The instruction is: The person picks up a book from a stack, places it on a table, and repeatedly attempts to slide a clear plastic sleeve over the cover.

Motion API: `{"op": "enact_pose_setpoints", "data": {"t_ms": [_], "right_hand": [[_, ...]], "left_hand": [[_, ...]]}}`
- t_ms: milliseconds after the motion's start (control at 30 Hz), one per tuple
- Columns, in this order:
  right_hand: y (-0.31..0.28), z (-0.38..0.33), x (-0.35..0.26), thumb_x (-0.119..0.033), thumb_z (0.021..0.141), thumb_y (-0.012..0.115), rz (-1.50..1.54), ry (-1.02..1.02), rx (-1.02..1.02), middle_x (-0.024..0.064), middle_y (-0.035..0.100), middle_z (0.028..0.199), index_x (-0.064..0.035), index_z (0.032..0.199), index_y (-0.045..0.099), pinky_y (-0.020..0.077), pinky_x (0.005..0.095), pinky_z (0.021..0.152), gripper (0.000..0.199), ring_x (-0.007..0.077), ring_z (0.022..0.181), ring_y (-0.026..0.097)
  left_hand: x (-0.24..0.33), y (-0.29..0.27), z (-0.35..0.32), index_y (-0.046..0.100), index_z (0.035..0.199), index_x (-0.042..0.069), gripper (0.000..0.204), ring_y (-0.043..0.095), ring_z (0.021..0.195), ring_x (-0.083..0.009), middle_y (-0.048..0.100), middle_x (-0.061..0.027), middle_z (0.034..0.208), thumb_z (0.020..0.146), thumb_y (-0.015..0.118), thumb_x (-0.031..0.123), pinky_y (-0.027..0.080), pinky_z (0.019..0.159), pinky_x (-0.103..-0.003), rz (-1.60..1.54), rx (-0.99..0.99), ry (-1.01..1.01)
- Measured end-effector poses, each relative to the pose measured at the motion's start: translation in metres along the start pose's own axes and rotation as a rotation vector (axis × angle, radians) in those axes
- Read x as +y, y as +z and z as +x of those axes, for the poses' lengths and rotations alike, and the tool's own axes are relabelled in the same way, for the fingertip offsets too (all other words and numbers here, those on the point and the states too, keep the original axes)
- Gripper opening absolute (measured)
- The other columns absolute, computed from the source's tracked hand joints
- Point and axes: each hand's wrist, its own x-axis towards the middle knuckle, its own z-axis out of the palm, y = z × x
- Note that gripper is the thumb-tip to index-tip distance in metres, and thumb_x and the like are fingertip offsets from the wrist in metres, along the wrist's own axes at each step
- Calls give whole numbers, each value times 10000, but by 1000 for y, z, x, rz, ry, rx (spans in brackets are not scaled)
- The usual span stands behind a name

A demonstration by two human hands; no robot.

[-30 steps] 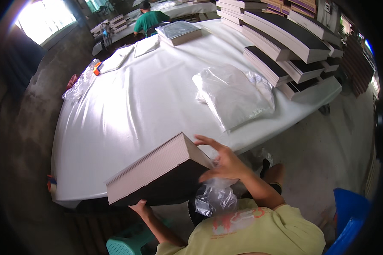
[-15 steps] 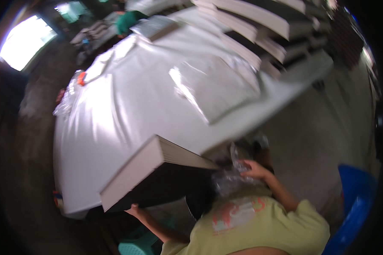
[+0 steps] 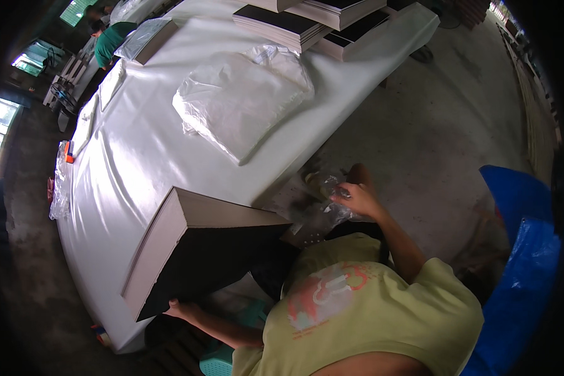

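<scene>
White-covered long table [image 3: 125,156]: left hand [image 3: 180,308] grips the tilted stack of black-faced tan boards [image 3: 194,250], right hand [image 3: 356,197] pinches crumpled clear plastic bag [image 3: 319,210]; mid-bagging, I'd say bag mouth needs opening.

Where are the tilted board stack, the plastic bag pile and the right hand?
board stack [image 3: 197,263], head view, dark underside
plastic bag pile [image 3: 241,106], head view, top middle
right hand [image 3: 357,197], head view, back of hand
</scene>
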Motion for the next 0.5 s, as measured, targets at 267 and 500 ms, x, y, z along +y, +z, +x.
{"op": "enact_pose_setpoints", "data": {"t_ms": [267, 500], "right_hand": [[-8, -33, 35, -248, 773, 648, 458, 21, -203, 118, 628, 909, -39, 1073, 566, 478, 287, 721, 374, 174, 770, 607], [-39, -40, 15, -211, 817, 603, 516, 61, 373, 97, 545, 1095, -66, 1204, 477, 419, 236, 788, 432, 118, 908, 534]], "left_hand": [[-8, 2, -3, 451, 1098, -89, 699, 515, 940, -256, 509, -156, 1058, 650, 675, 398, 428, 833, -388, -90, 58, -5], [-14, 4, 8, 437, 1109, -63, 760, 517, 942, -241, 509, -126, 1045, 584, 730, 402, 434, 837, -373, -167, 12, -89]]}}
